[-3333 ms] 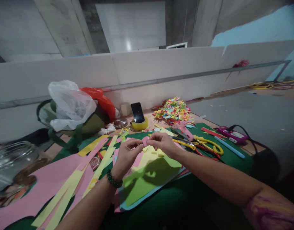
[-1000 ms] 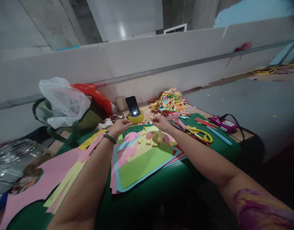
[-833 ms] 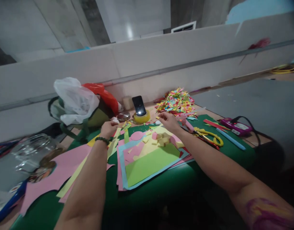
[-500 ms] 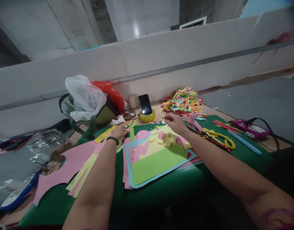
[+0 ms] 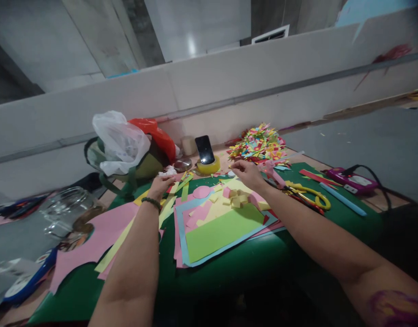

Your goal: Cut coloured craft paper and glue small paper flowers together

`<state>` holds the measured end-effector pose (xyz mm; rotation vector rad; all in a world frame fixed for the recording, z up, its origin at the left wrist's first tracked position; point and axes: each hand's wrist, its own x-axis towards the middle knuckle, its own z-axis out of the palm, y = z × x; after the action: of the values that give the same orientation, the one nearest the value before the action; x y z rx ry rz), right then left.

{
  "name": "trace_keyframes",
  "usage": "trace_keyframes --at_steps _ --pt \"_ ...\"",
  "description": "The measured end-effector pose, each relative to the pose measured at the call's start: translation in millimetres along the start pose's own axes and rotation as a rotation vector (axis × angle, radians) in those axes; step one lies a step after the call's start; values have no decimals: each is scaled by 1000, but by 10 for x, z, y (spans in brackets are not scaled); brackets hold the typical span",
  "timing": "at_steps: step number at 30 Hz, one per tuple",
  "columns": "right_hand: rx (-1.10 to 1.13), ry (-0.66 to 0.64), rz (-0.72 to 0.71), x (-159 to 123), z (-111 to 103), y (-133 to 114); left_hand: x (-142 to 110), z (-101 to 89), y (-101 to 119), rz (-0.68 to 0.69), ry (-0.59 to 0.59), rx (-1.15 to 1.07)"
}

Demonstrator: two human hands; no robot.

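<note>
My left hand (image 5: pixel 160 186), with a dark green bead bracelet on the wrist, is over paper strips (image 5: pixel 166 210) and scraps at the mat's far left. Its fingers are drawn together; what is between them, if anything, is too small to make out. My right hand (image 5: pixel 249 175) is pinched at the far side of the paper stack, with a tiny yellow paper piece seemingly at its fingertips. Below it, small folded yellow paper pieces (image 5: pixel 236 200) lie on the stack. A light green sheet (image 5: pixel 224 234) tops the stack, with a pink paper circle (image 5: pixel 201 192) at its far edge.
Behind are a phone (image 5: pixel 204 150) leaning on a yellow tape roll (image 5: pixel 209 167) and a colourful paper heap (image 5: pixel 258 143). To the right lie a pink glue gun (image 5: pixel 275 175), yellow-handled scissors (image 5: pixel 311 195) and a purple power strip (image 5: pixel 354 180). A bag (image 5: pixel 141 170) and glass jar (image 5: pixel 69 209) stand left.
Both hands have parted from their earlier meeting over the stack, where they held a pink piece. A pink piece now lies among the yellow ones. My left hand has moved left to the scraps.
</note>
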<state>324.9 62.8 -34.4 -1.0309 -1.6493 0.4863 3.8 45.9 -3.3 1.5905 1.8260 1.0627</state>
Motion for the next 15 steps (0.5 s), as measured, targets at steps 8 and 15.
trace_keyframes --at_steps 8,15 --pt "306 -185 -103 -213 166 -316 -338 454 616 61 -378 -490" --pt "587 -171 64 -237 247 -382 -577 709 838 77 -487 -571"
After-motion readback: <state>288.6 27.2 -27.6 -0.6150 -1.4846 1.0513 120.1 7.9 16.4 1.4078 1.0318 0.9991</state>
